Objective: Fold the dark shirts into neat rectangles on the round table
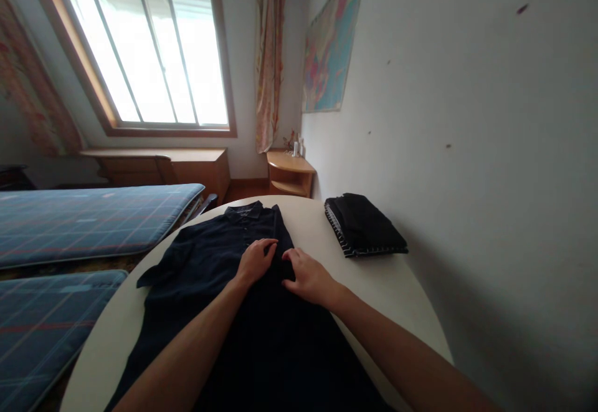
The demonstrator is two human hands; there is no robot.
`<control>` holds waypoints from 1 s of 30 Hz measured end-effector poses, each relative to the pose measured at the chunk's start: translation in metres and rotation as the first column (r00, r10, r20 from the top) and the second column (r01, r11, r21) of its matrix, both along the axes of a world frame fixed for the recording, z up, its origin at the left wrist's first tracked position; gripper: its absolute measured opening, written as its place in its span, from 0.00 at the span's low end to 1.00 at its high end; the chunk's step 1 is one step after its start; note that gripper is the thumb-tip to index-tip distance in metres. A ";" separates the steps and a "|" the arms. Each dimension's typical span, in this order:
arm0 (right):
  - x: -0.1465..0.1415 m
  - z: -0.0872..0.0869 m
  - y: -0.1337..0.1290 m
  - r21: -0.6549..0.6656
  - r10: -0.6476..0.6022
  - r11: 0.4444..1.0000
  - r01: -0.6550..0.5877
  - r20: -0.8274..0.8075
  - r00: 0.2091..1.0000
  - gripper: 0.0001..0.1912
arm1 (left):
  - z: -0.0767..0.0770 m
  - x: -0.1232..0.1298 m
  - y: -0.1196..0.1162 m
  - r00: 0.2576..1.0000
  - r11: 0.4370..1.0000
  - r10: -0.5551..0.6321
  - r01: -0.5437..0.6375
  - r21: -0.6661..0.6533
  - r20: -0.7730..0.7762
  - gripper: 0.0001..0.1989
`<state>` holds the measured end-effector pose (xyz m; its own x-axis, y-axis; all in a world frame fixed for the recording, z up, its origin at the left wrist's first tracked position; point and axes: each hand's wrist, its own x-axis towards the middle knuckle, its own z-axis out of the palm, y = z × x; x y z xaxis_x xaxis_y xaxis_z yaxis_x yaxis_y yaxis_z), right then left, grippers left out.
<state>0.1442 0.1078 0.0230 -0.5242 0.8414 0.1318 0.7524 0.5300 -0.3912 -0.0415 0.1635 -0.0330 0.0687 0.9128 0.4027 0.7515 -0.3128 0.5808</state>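
A dark navy collared shirt (205,262) lies front up on a round white table (374,293), with its collar at the far edge and its left sleeve spread out. Its right side appears turned inward. My left hand (256,262) rests on the middle of the chest, fingers bent and closed on the cloth near the button strip. Just to the right, my right hand (309,275) faces it, thumb and fingers curved around dark cloth at the shirt's right side. The exact grip of the fingertips is hard to make out against the dark fabric.
A folded stack of black clothes (367,225), striped at one edge, lies on the table's right, close to the white wall (490,200). Plaid blue mattresses (93,219) stand at the left. Beyond are a small corner shelf (289,162) and a wooden desk (187,156) below the window.
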 end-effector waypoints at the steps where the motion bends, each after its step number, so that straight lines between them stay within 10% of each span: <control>1: 0.002 0.005 -0.007 -0.002 -0.038 0.999 0.038 0.067 0.997 0.24 | -0.001 0.000 0.000 1.000 1.000 0.012 -0.012 0.000 0.001 0.14; 8: 0.008 0.028 -0.045 -0.063 -0.071 0.992 0.109 0.433 0.898 0.13 | 0.002 0.000 -0.002 0.997 0.996 0.083 -0.083 -0.036 0.001 0.14; 18: -0.004 0.026 -0.055 -0.007 -0.144 0.987 0.160 0.400 0.905 0.24 | 0.004 -0.011 0.001 0.990 0.987 0.141 -0.140 -0.077 0.014 0.12; 30: 0.004 0.009 -0.046 -0.011 -0.170 0.984 0.175 0.200 0.965 0.14 | 0.002 -0.014 0.003 0.988 0.984 0.153 -0.152 -0.090 0.003 0.10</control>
